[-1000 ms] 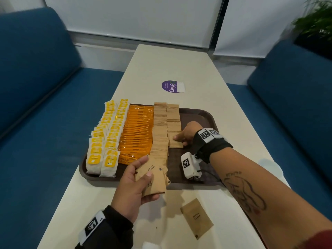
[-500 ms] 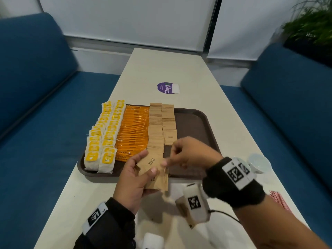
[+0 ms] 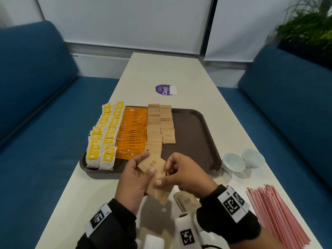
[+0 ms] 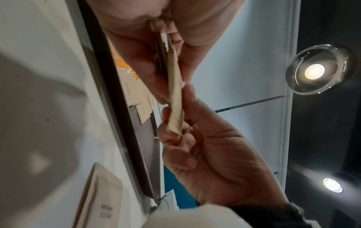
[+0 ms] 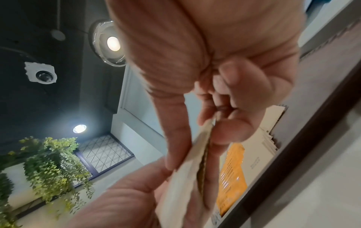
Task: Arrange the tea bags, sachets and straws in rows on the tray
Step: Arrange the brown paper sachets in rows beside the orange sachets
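A brown tray (image 3: 194,137) holds two rows of yellow-tagged tea bags (image 3: 102,141), a row of orange coffee sachets (image 3: 133,130) and two rows of brown sugar sachets (image 3: 154,130); the right row (image 3: 168,126) is shorter. My left hand (image 3: 133,175) grips a stack of brown sugar sachets (image 3: 152,166) above the tray's near edge. My right hand (image 3: 181,175) pinches the stack's right side between thumb and fingers; the left wrist view shows that pinch on the sachet stack (image 4: 173,86). One loose sachet (image 3: 186,202) lies on the table under my right wrist. Red-and-white straws (image 3: 274,212) lie at the right.
Two small white cups (image 3: 232,163) stand on the table just right of the tray. A purple sticker (image 3: 164,89) sits beyond the tray. Blue sofas flank the narrow white table (image 3: 161,69) on both sides; a plant (image 3: 305,29) is at the far right.
My right hand left the shorter sugar row on the tray and came back to the stack in my left hand, which it now pinches. The head view shifted, bringing cups and straws into sight.
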`<state>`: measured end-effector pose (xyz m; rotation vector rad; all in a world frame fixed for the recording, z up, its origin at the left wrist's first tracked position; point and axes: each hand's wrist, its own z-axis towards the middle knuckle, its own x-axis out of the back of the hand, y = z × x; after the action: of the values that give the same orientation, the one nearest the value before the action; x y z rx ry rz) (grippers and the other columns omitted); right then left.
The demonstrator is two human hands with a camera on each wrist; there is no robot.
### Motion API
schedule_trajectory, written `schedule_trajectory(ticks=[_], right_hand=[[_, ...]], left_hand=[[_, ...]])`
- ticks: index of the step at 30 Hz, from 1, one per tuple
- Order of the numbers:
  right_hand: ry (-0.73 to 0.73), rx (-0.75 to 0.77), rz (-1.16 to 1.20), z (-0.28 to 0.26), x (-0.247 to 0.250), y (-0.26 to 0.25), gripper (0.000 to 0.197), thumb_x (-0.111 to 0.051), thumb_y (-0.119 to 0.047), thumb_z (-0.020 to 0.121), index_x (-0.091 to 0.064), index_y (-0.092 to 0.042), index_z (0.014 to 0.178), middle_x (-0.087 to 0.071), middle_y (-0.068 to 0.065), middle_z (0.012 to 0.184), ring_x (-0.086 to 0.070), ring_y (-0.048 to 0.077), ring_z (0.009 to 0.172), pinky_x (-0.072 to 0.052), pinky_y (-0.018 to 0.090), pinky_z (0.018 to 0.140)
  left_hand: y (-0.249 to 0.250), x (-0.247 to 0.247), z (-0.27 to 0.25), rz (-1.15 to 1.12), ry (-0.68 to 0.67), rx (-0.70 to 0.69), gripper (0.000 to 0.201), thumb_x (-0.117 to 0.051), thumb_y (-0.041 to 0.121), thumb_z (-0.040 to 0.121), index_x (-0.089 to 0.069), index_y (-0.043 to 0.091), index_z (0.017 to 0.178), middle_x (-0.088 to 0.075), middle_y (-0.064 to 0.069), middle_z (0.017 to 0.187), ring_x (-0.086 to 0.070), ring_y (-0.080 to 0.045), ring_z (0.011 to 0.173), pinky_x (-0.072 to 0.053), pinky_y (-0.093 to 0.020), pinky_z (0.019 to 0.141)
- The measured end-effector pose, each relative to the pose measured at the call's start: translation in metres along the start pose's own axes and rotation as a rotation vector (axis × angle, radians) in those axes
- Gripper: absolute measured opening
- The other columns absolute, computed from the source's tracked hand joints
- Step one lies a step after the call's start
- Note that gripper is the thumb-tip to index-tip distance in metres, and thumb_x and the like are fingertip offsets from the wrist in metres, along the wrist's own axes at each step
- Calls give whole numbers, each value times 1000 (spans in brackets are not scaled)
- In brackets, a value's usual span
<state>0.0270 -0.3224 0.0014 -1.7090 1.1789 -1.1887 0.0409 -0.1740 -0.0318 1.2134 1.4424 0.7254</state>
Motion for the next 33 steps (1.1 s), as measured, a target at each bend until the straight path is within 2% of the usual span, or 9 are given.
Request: schedule_trajectory(ticks=[4, 9, 14, 18, 21, 25, 28, 30, 33], right_hand=[[-34, 1, -85, 1, 2, -3, 40, -82, 0, 66, -49, -13, 85, -55, -3, 62, -52, 8, 54, -45, 20, 51], [71, -7, -214, 9, 35, -29, 10, -70, -14, 82, -64, -21, 80, -66, -7, 79, -60, 1, 70, -45, 10, 56], [367, -108, -265, 67, 72, -39, 13, -68, -11, 85, -57, -16, 89, -63, 0, 96, -57, 11, 85, -40, 15, 55], [327, -239, -294, 106, 78, -29, 23, -61, -3, 87, -60, -4, 110, -61, 16, 121, -63, 27, 102, -51, 28, 74], [304, -282, -246, 124, 70, -21, 18, -59, 0, 86, -51, -13, 75, -63, 23, 108, -59, 18, 66, -53, 29, 63], [220, -447, -263, 138, 57, -15, 18, -57, -5, 92, -44, -9, 79, -59, 10, 81, -59, 19, 69, -54, 34, 84], [160, -443, -398, 142, 58, -14, 10, -64, -6, 87, -54, -8, 85, -59, 7, 78, -62, 18, 71, -58, 25, 69], [138, -383, -397, 145, 61, -12, 20, -66, -3, 82, -50, -14, 75, -55, 3, 75, -57, 13, 62, -50, 18, 45], [128, -370, -445, 143, 60, -13, 27, -65, 0, 80, -46, -16, 70, -52, 2, 74, -53, 11, 60, -41, 13, 34]], left_hand=[[2, 0, 0, -7, 59, -40, 30, -51, 5, 91, -58, 30, 106, -64, -6, 114, -63, -27, 100, -54, -39, 68], [7, 6, 3, 43, 96, 2, 27, -45, 10, 96, -57, 33, 104, -65, 0, 105, -67, -21, 81, -53, -28, 48], [9, 8, 5, 49, 100, 47, 28, -45, 10, 96, -57, 33, 107, -63, 2, 107, -66, -22, 87, -51, -31, 54], [9, 8, 8, 50, 104, 71, 27, -46, 10, 96, -57, 32, 105, -62, 2, 107, -65, -22, 86, -51, -31, 53], [7, 11, 12, 38, 102, 87, 27, -46, 9, 95, -57, 32, 103, -63, 1, 108, -65, -23, 87, -51, -32, 54], [4, 15, 17, 34, 99, 100, 27, -46, 9, 95, -57, 32, 103, -62, 0, 109, -65, -25, 88, -51, -32, 54], [2, 16, 20, 23, 84, 107, 26, -47, 8, 95, -58, 31, 103, -63, 0, 108, -65, -23, 85, -51, -31, 51], [2, 15, 21, 19, 71, 107, 27, -48, 7, 94, -58, 30, 102, -64, 0, 105, -66, -21, 79, -52, -29, 48], [1, 14, 23, 25, 57, 106, 27, -48, 7, 93, -58, 31, 101, -65, 1, 100, -67, -18, 74, -53, -29, 49]])
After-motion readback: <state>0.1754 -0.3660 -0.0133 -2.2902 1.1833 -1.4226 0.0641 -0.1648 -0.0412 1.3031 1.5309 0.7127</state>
